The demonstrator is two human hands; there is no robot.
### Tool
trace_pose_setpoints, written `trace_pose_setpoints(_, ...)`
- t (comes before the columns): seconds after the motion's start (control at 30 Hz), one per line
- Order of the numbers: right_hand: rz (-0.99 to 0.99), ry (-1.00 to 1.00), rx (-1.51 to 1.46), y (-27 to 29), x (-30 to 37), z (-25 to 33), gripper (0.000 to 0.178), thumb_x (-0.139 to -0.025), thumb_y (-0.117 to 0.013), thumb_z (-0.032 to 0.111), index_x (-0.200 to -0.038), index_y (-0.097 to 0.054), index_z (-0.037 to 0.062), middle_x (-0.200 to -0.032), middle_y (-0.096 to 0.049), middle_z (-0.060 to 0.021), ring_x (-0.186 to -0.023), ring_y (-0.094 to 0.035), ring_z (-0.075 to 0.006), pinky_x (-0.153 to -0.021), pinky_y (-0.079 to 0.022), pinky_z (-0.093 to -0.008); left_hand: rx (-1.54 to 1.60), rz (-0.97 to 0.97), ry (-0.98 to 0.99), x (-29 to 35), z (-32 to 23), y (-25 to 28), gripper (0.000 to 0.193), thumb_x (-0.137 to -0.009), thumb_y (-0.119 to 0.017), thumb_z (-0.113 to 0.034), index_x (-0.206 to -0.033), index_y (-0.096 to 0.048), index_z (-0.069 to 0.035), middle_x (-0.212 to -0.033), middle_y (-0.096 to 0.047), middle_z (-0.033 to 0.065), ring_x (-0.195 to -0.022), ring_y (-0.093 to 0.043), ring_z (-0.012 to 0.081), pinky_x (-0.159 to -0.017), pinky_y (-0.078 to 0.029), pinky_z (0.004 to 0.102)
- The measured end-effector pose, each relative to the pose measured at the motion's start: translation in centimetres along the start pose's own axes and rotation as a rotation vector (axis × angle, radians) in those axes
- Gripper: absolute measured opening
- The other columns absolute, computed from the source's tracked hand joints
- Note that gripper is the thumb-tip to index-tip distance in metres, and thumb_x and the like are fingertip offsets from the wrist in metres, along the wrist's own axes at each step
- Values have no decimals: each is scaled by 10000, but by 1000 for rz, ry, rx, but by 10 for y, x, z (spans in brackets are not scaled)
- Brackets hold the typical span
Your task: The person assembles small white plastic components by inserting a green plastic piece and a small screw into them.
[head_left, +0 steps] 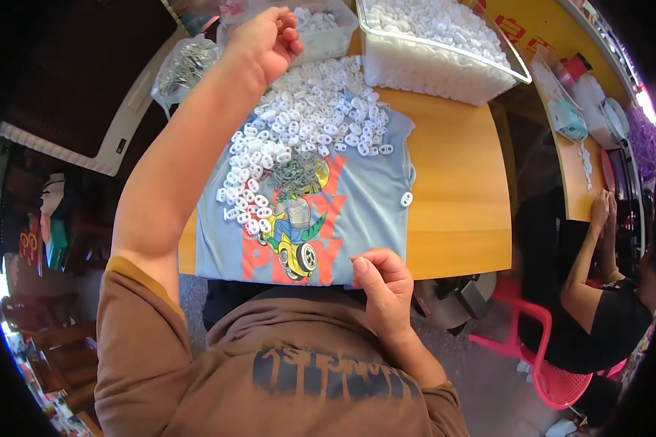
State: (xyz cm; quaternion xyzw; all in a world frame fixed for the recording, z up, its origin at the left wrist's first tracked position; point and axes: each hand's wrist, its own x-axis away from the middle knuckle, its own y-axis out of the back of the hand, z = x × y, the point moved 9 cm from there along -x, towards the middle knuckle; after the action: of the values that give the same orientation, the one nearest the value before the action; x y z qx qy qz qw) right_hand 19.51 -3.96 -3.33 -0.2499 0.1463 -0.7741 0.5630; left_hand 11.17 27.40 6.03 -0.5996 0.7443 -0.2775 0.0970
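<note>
A brown top (211, 386) is closest, just below the cloth (372, 207) on the table (463, 189). The white bits (291, 124) lie in a big heap on the far part of the cloth. The grey bits (299, 175) sit in a small pile near its middle. Past the far edge, the left hand (266, 45) is up by the small tub (328, 40), its fingers curled. The right hand (386, 288) is at the near edge, thumb and finger bent close. I cannot tell if either one holds anything. If the right hand tugs the cloth, the white bits could slide and mix with the grey bits. A bump could knock away the loose bit (406, 199) at the right edge.
</note>
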Motion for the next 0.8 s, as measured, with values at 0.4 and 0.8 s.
trace_pose_setpoints(0.4, 203, 552, 779, -24, -47, 33, 113, -685, -636, -15, -766, -570, 27, -633, -547, -55, -521, -485, -199, -505, -370, -289, -1150, 570, -338, 99, 69, -13, 120, -824, -533, -67, -904, -570, 14, -754, -524, 21, -692, -508, 92, -604, -410, 232)
trace_pose_setpoints(0.8, 215, 491, 714, -17, -51, 33, 149, -649, -657, -9, -767, -576, 33, -667, -577, -61, -535, -516, -212, -498, -373, -306, -1675, 660, -609, 75, 93, -28, 95, -772, -554, -69, -859, -576, -35, -753, -520, 94, -701, -535, 271, -603, -424, 326)
